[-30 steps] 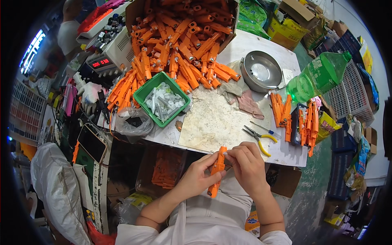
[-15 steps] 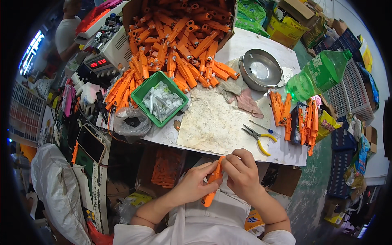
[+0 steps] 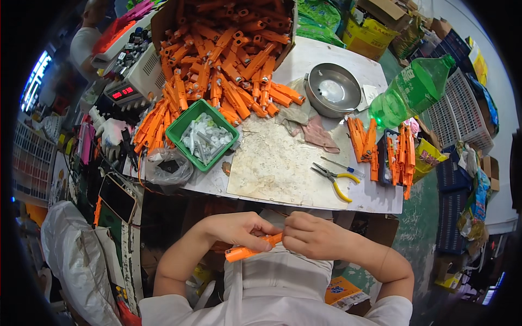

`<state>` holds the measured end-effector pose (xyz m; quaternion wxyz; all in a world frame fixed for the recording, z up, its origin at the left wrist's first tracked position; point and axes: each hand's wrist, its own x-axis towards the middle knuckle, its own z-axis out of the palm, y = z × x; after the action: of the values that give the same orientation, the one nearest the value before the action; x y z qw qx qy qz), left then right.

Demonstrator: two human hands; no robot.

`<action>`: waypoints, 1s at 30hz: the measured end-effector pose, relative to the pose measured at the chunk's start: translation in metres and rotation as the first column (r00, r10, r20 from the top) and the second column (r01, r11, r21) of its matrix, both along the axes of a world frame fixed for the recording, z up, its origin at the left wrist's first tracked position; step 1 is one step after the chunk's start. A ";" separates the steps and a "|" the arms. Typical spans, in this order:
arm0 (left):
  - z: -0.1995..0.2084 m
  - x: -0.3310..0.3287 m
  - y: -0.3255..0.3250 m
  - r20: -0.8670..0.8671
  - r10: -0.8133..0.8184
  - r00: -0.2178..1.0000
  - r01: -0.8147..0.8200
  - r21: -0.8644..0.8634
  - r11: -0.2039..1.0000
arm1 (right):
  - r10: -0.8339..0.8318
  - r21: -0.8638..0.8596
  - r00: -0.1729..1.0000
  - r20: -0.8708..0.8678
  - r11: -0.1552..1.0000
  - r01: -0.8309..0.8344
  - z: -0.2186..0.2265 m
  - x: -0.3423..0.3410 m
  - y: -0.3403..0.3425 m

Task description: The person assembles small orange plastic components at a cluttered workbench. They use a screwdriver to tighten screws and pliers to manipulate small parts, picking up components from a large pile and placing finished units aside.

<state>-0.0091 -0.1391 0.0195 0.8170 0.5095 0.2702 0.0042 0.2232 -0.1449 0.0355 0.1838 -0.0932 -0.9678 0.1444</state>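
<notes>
Over my lap, just off the table's front edge, I hold a long orange plastic housing (image 3: 244, 252) with both hands. My left hand (image 3: 239, 228) is closed round its middle, thumb along the top, and its left end sticks out below. My right hand (image 3: 312, 234) has its fingers curled at the housing's right end; whether a small part sits in them is hidden. Beyond my hands lie yellow-handled pliers (image 3: 338, 179) and a screwdriver (image 3: 348, 168). A green tray (image 3: 220, 160) of small clear and white plastic pieces stands farther left.
A carton of similar orange housings (image 3: 217, 65) spills across the back of the table. A steel bowl (image 3: 331, 89), a rag (image 3: 321, 133) and a green bottle (image 3: 413, 89) are at the right. More housings (image 3: 405, 157) stand at the right edge. A person (image 3: 84, 43) is at far left.
The housing has swung from nearly upright to nearly level, its lower end now to the left. My left hand has turned over it; my right hand has closed at its other end.
</notes>
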 end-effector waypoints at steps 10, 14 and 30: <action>-0.012 0.007 0.003 0.150 0.406 0.902 -0.378 -0.182 0.908 | -0.540 -0.164 0.821 -0.186 0.841 0.515 0.004 0.036 0.027; -0.022 0.020 -0.014 0.162 0.707 0.688 -0.679 -0.200 0.707 | -0.914 -0.623 0.393 -0.103 0.367 0.691 -0.027 0.089 -0.013; -0.035 0.062 -0.028 0.233 0.784 0.576 -0.697 -0.360 0.620 | -0.884 -0.832 -0.269 0.383 -0.203 -0.516 -0.301 0.144 -0.027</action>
<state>0.0534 -0.1667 -0.0155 0.8266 0.2399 0.2996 0.4117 0.3675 -0.1719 -0.2654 0.6397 -0.5360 0.0710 0.5463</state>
